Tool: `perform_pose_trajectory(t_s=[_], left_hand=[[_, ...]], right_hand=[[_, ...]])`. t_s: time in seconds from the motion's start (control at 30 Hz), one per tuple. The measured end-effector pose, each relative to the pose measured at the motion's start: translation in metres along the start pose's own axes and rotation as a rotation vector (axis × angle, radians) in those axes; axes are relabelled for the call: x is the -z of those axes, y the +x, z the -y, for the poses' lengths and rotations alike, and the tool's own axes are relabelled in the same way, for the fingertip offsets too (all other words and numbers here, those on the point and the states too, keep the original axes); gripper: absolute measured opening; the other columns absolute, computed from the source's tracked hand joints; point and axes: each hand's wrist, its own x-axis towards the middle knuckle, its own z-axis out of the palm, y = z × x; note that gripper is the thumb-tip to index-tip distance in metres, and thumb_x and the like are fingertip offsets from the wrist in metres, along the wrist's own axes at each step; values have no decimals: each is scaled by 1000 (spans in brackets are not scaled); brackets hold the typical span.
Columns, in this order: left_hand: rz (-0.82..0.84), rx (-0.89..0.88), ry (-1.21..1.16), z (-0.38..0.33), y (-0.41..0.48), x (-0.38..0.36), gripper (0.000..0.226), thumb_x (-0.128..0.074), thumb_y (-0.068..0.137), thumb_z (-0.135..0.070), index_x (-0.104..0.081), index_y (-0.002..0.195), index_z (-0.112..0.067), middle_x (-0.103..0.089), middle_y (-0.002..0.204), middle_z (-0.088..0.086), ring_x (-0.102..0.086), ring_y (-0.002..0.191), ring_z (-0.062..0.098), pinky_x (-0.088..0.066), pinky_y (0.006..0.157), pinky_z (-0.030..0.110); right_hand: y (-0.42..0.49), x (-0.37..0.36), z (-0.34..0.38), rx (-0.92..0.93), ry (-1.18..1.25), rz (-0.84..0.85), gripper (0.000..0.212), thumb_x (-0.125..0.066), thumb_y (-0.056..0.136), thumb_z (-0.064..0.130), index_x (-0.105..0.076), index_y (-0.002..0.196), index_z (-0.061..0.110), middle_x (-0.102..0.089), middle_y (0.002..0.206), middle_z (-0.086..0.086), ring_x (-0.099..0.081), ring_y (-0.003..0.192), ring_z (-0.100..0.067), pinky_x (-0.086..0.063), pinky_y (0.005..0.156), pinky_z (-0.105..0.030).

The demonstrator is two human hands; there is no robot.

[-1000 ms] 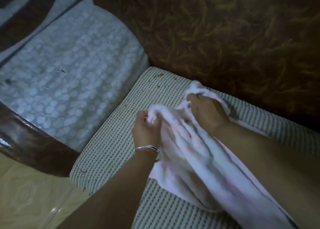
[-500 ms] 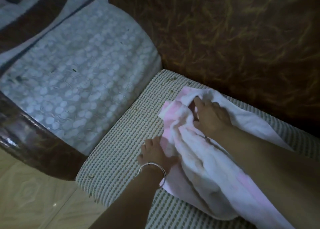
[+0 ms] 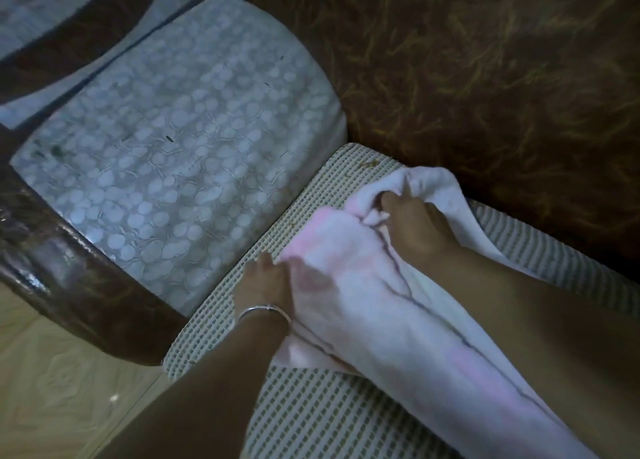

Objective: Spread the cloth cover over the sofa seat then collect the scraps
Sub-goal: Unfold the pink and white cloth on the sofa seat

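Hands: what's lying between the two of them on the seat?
The bunched cloth fills the stretch between the left hand and the right hand, as the head view shows.

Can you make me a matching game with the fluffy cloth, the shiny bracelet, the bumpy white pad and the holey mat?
Things: 1 fluffy pink-white cloth cover; 2 thin silver metal bangle; 3 white bubble-patterned pad; 4 beige grid-mesh seat mat.
Places: A around a wrist; B under the cloth cover; C on the glossy brown armrest; D pinched by the right hand.
Pairs: 1-D, 2-A, 3-C, 4-B.
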Motion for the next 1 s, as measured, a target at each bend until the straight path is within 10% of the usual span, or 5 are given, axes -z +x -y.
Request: perform_pose_trajectory(t_s=[0.17,0.4,0.57,0.8,1.0], left_hand=[[168,16,323,20,-1,-8,50,-35,97,-19,-24,145,-27,-35,143,9,-30,136,29,-31,108,41],[0,-574,49,-30,-10,-21,79,-57,74,-9,-24,142,-33,-27,145,-3,-31,130,23,-28,103,38],[45,-668,311,-42,1,-14,38,-50,85,-5,-50,121,-19,-57,126,6,-52,118,29,-36,97,38],[725,-532,700,-38,6,-8,58,-60,88,-22,-40,140,-10,-45,140,14,-47,129,33,-43,106,44],[412,-388,138,-28,18,-8,29,-50,90,-16,-61,115,-6,-63,121,13,-61,113,30,-50,92,35]], right_hand=[[14,-12,14,-105,-240,196,38,-37,100,12,-45,137,13,-51,139,-12,-51,127,-29,-45,98,-39],[10,-24,12,-89,-310,259,65,-53,93,31,-21,148,17,-48,141,-13,-53,125,-30,-48,93,-36],[13,-24,10,-80,-262,63,33,-43,97,11,-49,129,12,-61,125,-13,-62,112,-30,-51,87,-36],[10,-36,1,-151,-158,71,30,-42,99,18,-51,127,11,-62,126,-13,-61,114,-31,-49,91,-34],[32,-20,31,-66,-196,-57,35,-41,99,28,-44,130,12,-65,119,-14,-63,110,-32,-51,82,-35]])
